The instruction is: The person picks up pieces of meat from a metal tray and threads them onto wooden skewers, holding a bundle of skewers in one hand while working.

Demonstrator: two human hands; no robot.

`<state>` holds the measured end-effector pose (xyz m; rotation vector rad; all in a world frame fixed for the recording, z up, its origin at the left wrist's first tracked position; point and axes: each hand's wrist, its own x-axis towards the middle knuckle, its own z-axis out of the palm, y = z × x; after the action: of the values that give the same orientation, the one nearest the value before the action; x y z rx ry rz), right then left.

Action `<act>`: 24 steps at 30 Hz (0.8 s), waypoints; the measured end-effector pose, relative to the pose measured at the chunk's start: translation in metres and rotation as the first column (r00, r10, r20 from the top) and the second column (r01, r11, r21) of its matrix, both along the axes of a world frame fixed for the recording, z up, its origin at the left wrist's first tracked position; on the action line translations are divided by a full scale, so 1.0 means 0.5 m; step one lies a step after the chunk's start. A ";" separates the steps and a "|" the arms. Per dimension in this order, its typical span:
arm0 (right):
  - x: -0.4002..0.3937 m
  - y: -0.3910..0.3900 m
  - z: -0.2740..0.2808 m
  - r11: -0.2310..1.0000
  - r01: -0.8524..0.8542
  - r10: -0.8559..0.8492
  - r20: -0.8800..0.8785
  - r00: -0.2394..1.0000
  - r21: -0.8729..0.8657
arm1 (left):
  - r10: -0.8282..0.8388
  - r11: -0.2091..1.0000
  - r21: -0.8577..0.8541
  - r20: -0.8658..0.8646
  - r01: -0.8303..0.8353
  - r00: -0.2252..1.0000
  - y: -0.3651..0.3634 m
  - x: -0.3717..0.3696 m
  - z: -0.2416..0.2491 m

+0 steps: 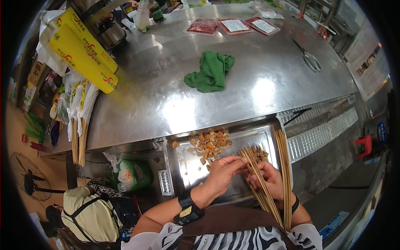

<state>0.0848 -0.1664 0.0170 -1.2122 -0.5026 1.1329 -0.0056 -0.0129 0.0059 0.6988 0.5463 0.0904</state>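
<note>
Many skewers (261,191), too bunched for me to count, slant over one tray (183,164), gripped in the right hand (271,180); the left hand (223,168) pinches at their far ends. If that right grip slackens, they could slide loose. Beyond, I count one cloth (211,71), three packs (234,26), one table (137,104)

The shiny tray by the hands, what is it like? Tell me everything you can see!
The tray is silvery, gleaming and looks like metal: a shallow rectangle with rounded corners and a raised rim. It sits face up, close by the near edge of the table. Brownish-orange pieces lie scattered in it, mostly toward its far side. A bundle of sticks lies along its right side. The left hand and right hand show over it; what holds it up is hidden.
</note>
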 end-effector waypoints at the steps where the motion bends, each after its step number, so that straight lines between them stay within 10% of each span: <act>1: 0.000 -0.001 0.007 1.000 0.000 0.000 0.002 1.000 0.001 | -0.002 1.000 0.025 -0.008 0.002 1.000 0.002 0.001 -0.001; 4: 0.006 0.000 0.027 0.995 0.000 0.013 0.128 0.992 -0.102 | -0.007 0.998 0.067 -0.026 0.009 1.000 0.008 0.003 0.003; 6: 0.022 0.010 0.038 0.998 -0.049 0.000 0.720 0.694 0.048 | -0.025 0.994 0.109 -0.051 0.031 0.998 0.013 0.003 -0.006; 11: 0.029 0.008 0.052 0.973 -0.157 -0.025 0.759 0.651 0.168 | -0.148 0.929 0.314 -0.166 0.194 0.975 0.031 0.010 -0.029; 16: 0.009 -0.006 0.031 0.973 -0.220 0.162 0.459 0.873 0.074 | 0.028 0.534 0.841 0.087 -0.088 0.996 0.030 0.023 0.014; 17: 0.005 -0.009 0.028 0.987 -0.160 0.152 0.319 0.936 -0.003 | 0.026 0.533 0.842 0.087 -0.087 0.996 0.031 0.023 0.047; 19: 0.008 -0.007 0.032 0.983 -0.183 0.180 0.376 0.909 -0.029 | -0.103 0.938 0.346 0.272 0.003 0.957 0.034 0.020 0.099; 24: 0.010 -0.010 0.030 0.975 -0.208 0.221 0.240 0.945 -0.079 | -0.106 0.935 0.353 0.218 0.022 0.970 0.042 0.019 0.058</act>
<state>0.0896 -0.1712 0.0322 -1.3780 -0.8159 1.1898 0.0041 0.0082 0.0348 1.0371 0.2797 0.2094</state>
